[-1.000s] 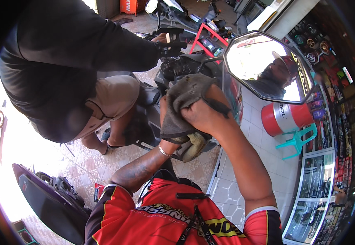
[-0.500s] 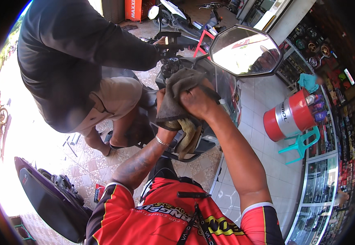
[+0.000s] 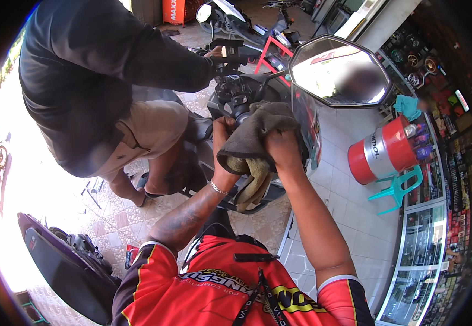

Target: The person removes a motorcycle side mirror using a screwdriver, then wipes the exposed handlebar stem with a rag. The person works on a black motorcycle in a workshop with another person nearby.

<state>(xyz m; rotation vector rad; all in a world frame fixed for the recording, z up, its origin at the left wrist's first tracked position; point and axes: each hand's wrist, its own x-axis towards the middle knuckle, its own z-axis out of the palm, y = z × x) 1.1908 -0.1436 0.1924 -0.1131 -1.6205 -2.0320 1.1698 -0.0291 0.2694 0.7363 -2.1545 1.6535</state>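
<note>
A dark grey-brown cloth [image 3: 260, 130] is bunched over the handlebar end of a scooter [image 3: 238, 89], and a greenish fold of it hangs below. My right hand [image 3: 283, 149] is closed on the cloth's right side, pressing it against what lies underneath. At the cloth's left edge, my left hand [image 3: 223, 129] touches the handlebar area with its fingers curled; cloth drapes over part of it and hides what it grips. The scooter's mirror [image 3: 340, 70] stands above and right of the cloth.
Close on the left, a person in a dark jacket [image 3: 89, 81] holds a black device [image 3: 229, 51] over the scooter. A loose scooter seat [image 3: 62, 271] stands at lower left. Rightward are a red-and-white drum [image 3: 382, 149], a turquoise chair [image 3: 398, 190] and glass display cases [image 3: 420, 239].
My right hand and the cloth have shifted right and slightly down, baring more of the handlebar controls. My left hand has moved a little right. The mirror has shifted right in view.
</note>
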